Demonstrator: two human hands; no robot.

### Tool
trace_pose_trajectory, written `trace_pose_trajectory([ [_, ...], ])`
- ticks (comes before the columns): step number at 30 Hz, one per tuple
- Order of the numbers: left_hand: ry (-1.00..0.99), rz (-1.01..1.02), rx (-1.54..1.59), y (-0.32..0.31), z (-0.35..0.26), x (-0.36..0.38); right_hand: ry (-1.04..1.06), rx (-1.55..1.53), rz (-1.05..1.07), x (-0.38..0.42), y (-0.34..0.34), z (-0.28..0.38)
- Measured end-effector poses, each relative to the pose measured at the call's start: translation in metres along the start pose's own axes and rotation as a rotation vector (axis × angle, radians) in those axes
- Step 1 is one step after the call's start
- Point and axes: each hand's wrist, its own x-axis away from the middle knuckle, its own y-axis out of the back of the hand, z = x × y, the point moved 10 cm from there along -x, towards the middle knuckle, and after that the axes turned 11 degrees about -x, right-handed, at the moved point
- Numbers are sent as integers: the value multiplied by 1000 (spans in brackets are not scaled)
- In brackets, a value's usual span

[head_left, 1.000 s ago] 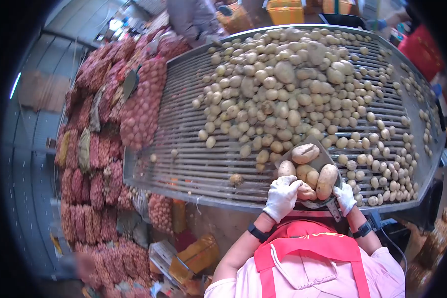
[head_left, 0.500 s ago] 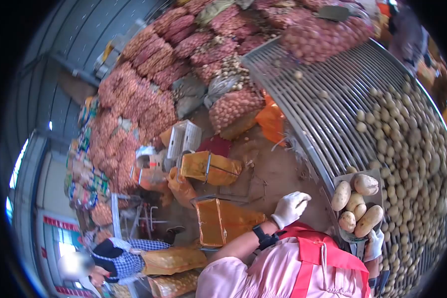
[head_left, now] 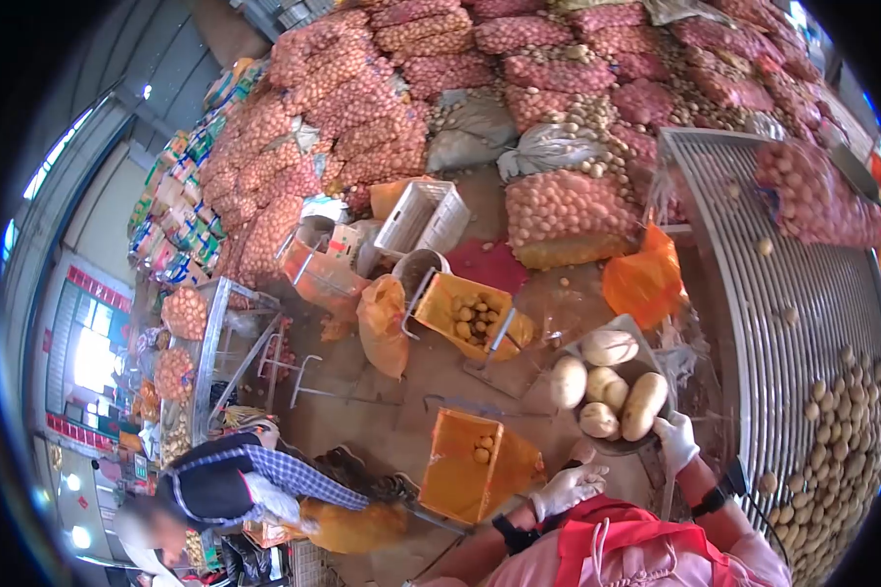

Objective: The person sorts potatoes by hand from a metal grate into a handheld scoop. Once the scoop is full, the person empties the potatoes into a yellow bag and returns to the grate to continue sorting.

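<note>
My right hand [head_left: 676,442], in a white glove, grips the near edge of a shallow grey scoop [head_left: 643,362]. Several large pale potatoes [head_left: 607,386] lie in the scoop, held over the floor left of the slatted table. My left hand [head_left: 570,488], gloved too, is just below and left of the scoop, its fingers loosely extended with nothing visible in them. Farther left stands a yellow mesh bag in a frame [head_left: 460,465], with a few potatoes inside. Beyond it, another framed yellow bag [head_left: 440,301] holds several potatoes.
A slatted metal table [head_left: 754,323] on the right carries many small potatoes [head_left: 832,470] and a full red mesh sack [head_left: 817,196]. Stacked sacks [head_left: 362,108] line the back. A white crate [head_left: 423,220] stands before them. A co-worker [head_left: 235,479] bends at lower left.
My view has turned left, away from the slatted table. The scoop of potatoes has moved off the table's edge to above the floor, in my right hand. My left hand has lowered.
</note>
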Motion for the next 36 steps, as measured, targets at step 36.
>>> trace_pose_trajectory([
  [36, -163, -173, -454, 6, -110, 24, -29, -308, 33, -31, -90, -18],
])
